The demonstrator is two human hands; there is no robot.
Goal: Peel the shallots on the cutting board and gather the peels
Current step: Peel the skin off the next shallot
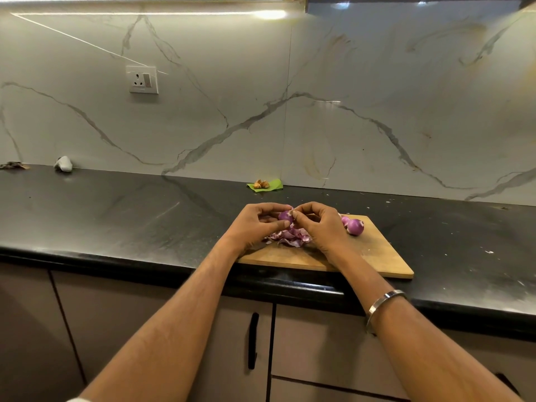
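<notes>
A wooden cutting board (374, 256) lies on the black counter near its front edge. Both hands are raised a little above its left half. My left hand (258, 224) grips a purple shallot (285, 217) with curled fingers. My right hand (317, 224) pinches the skin at the shallot's top with thumb and fingertips. Below the hands a heap of purple peels (290, 237) rests on the board. Peeled shallots (354, 226) sit near the board's far right corner, partly hidden behind my right hand.
The black counter (130, 216) stretches left and right of the board. A green leaf with small brown pieces (264, 185) lies by the marble wall. A grey lump (63, 164) sits far left. Cabinet doors with a black handle (253, 340) are below.
</notes>
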